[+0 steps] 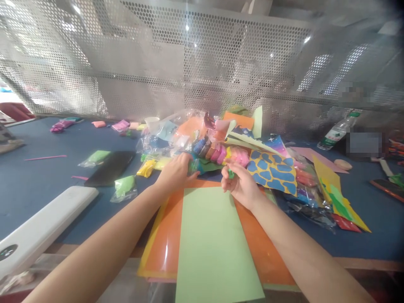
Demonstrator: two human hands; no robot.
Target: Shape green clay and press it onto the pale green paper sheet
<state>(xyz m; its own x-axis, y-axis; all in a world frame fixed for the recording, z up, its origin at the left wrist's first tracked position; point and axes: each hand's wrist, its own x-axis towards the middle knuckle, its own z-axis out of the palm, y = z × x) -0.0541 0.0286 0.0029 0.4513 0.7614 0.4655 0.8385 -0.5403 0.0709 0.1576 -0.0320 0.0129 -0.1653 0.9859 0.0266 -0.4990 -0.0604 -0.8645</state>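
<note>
My left hand point(178, 171) is closed around a small blue-green plastic packet point(193, 166) beyond the top edge of a pale green paper sheet point(214, 240). A small lump of green modelling clay point(231, 173) is pinched in the curled fingers of my right hand point(241, 183), just above the sheet's upper right corner. The pale green sheet lies on orange sheets point(261, 252). Past my hands is a row of modelling clay packs in several colours point(221, 153). A yellow and blue patterned sheet point(273, 171) is beside my right hand.
On the left are a white power bank-like device point(50, 223), a dark flat pad point(110, 168) and bagged green clay point(124, 186). Crumpled clear plastic point(167, 130) and paper scraps are piled ahead. A bottle point(339, 130) leans at the right against the perforated metal screen point(214, 54).
</note>
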